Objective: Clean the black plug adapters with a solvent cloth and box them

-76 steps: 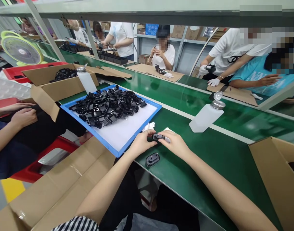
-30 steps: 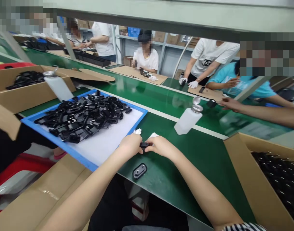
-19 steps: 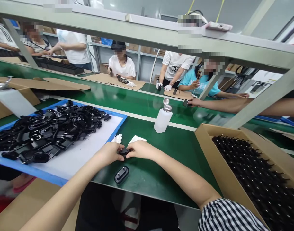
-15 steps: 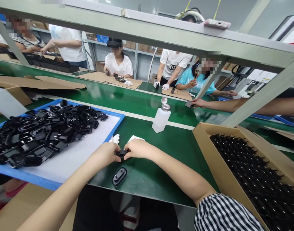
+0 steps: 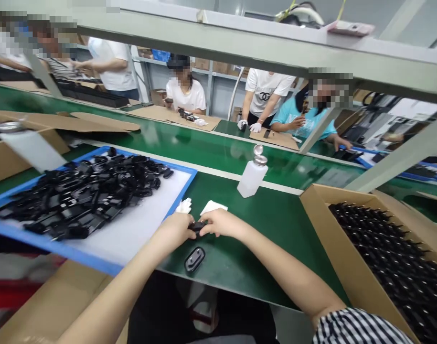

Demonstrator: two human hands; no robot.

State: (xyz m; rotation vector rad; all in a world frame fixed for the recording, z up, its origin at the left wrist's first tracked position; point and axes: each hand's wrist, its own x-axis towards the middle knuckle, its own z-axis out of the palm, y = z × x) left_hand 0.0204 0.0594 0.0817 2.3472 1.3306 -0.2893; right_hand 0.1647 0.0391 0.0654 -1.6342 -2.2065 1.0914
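Note:
Between my two hands, just above the green bench, is a small black plug adapter (image 5: 197, 227). My left hand (image 5: 180, 228) grips its left end, and my right hand (image 5: 218, 223) pinches its right end; the fingers hide part of it. A second black plug adapter (image 5: 195, 259) lies near the bench's front edge with its two pins facing up. Crumpled white tissue (image 5: 184, 206) sits behind my left hand, and a folded white cloth (image 5: 213, 207) lies behind my right.
A blue-rimmed tray (image 5: 107, 268) at left bears a heap of black adapters. At right, a cardboard box (image 5: 320, 224) holds rows of them, pins up. A white pump bottle (image 5: 252, 177) stands behind my hands. Several people work across the green belt (image 5: 161, 138).
The whole view has shifted, so things appear farther right. Both hands still hold the adapter. A co-worker's arm that reached in from the right with a dark piece is gone from there.

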